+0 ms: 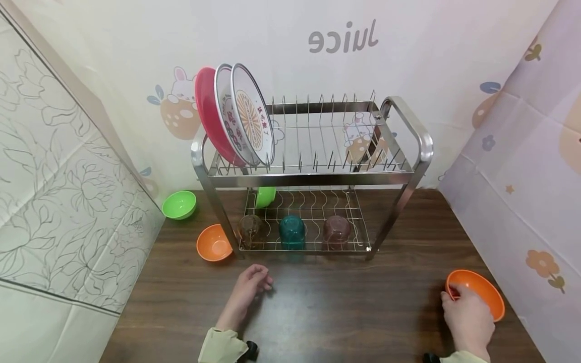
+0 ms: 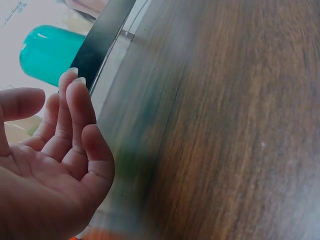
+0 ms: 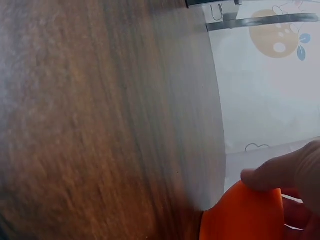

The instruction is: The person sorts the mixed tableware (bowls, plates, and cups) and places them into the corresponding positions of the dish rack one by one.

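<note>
At the right side of the table, my right hand [image 1: 469,320] grips the near left rim of an orange bowl [image 1: 487,295], which is tilted. In the right wrist view the thumb [image 3: 272,175] lies on the outside of that bowl and the other fingers reach over its rim. My left hand [image 1: 248,286] rests loosely curled near the front left of the dish rack [image 1: 308,179], holding nothing. The left wrist view shows its palm [image 2: 55,185] and relaxed fingers, with a teal cup [image 2: 52,55] beyond them.
Three plates, including a red one [image 1: 213,116], stand at the rack's upper left. Below are a teal cup [image 1: 292,232], a pink cup [image 1: 337,232], a brown cup [image 1: 251,229] and a green bowl [image 1: 265,196]. Another green bowl [image 1: 179,205] and an orange bowl [image 1: 213,243] sit left.
</note>
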{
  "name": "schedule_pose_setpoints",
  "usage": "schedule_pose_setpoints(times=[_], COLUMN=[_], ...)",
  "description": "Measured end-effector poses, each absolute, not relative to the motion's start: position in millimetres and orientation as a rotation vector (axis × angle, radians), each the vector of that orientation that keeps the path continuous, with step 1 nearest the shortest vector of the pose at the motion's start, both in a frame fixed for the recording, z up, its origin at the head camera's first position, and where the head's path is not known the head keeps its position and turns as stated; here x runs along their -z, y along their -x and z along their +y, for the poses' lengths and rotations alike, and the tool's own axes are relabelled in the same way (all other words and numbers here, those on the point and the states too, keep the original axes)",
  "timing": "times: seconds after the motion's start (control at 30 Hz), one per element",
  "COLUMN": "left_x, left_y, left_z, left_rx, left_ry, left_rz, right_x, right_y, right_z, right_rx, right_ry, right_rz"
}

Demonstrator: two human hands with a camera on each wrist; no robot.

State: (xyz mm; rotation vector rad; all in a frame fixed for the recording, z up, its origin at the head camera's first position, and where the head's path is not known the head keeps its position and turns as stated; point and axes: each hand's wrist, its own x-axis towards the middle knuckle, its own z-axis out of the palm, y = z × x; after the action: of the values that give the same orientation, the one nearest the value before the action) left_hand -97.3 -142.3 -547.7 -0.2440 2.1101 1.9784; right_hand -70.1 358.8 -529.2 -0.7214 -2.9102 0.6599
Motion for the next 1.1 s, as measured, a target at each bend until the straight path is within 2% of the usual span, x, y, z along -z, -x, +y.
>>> schedule_pose_setpoints(times=[0.27, 0.67, 1.1], left_x=[549.8, 549.5, 551.2], left_y=[96.3, 95.0, 94.7], left_z=[-142.8, -139.5, -138.4], left_rx=[-1.979, -1.98, -2.0], left_ry=[0.227, 0.214, 0.192], left_rz=[2.114, 2.098, 2.078], right_x=[525.1, 532.2, 521.2], right_y=[65.4, 59.2, 55.8], right_z=[348.1, 314.0, 296.4], right_rx=[-0.598, -0.559, -0.59], right_ry=[0.681, 0.292, 0.074], right_rz=[-2.835, -2.622, -2.615])
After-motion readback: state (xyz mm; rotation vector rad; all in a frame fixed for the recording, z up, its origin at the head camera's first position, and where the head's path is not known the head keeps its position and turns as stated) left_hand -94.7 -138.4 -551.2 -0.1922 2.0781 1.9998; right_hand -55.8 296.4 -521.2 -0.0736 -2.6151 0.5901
